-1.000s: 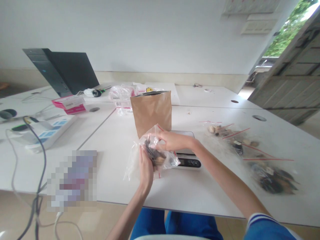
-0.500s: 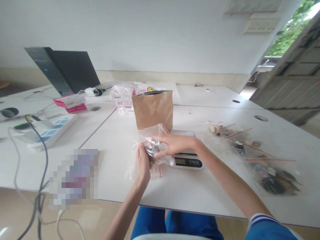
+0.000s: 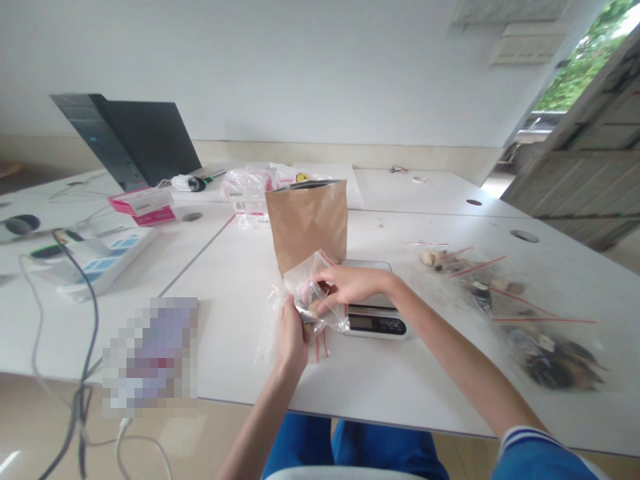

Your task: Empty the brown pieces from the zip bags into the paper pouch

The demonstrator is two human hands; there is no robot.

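Observation:
A clear zip bag (image 3: 305, 275) with a red seal line is held in my left hand (image 3: 291, 333), whose fingers wrap round its lower left side. Dark and pale dried pieces show blurrily through the plastic. My right hand (image 3: 345, 285) reaches to the bag's mouth from the right, thumb and fingers curled close together. A dark reddish-brown patch (image 3: 327, 287) shows between them; whether they grip it is unclear. Just behind stands an upright brown paper pouch (image 3: 307, 223), its top open. Partly under my right wrist lies a digital scale (image 3: 376, 325).
Several zip bags of dried pieces (image 3: 555, 360) lie along the right side. At left are a power strip (image 3: 120, 253), a pink box (image 3: 147, 205), cables and a blurred-out flat item (image 3: 155, 353). A black computer case (image 3: 145, 140) and plastic-wrapped packs (image 3: 247, 190) stand farther back.
My right fingers have drawn closer together at the bag's mouth, where the reddish-brown patch now shows. My left hand and the bag have shifted slightly right and tilted.

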